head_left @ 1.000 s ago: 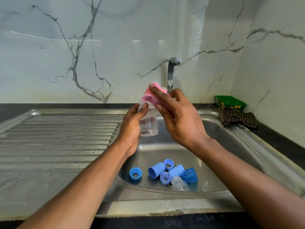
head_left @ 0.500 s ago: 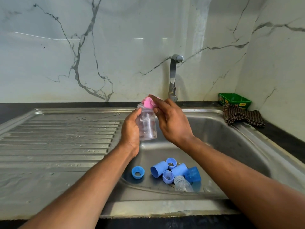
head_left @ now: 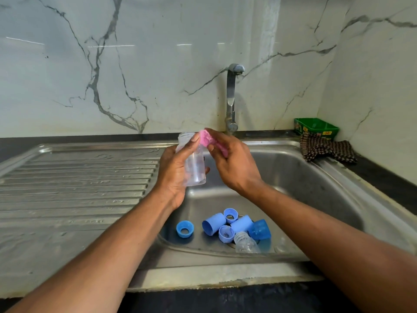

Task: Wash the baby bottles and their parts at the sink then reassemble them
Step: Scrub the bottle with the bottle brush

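A steel sink (head_left: 338, 199) with a ribbed draining board (head_left: 79, 177) fills the lower frame, set in a dark counter under white marble-look walls. Nearest the camera, low in the basin just right of centre, lies a cluster of blue bottle parts: a screw ring (head_left: 185, 229) on its own to the left, two cylindrical caps (head_left: 214, 223) lying on their sides, two more rings (head_left: 226, 233) among them, a translucent blue cap (head_left: 260, 229) on the right, and a clear bottle (head_left: 244, 245) lying at the near edge of the group. Above them, at mid-frame, the left hand (head_left: 173, 175) is wrapped round a clear bottle body (head_left: 194, 166), thumb up along its side near the open mouth, holding it roughly upright over the basin. Just right of it, the right hand (head_left: 234, 163) pinches a pink sponge (head_left: 209, 141) in curled fingers, the sponge's end touching or just beside the bottle's rim. Behind the hands a chrome tap (head_left: 231, 98) rises from the back edge. Farther right, in the corner, a checked cloth (head_left: 327, 150) lies on the sink's edge with a green box (head_left: 316, 127) behind it
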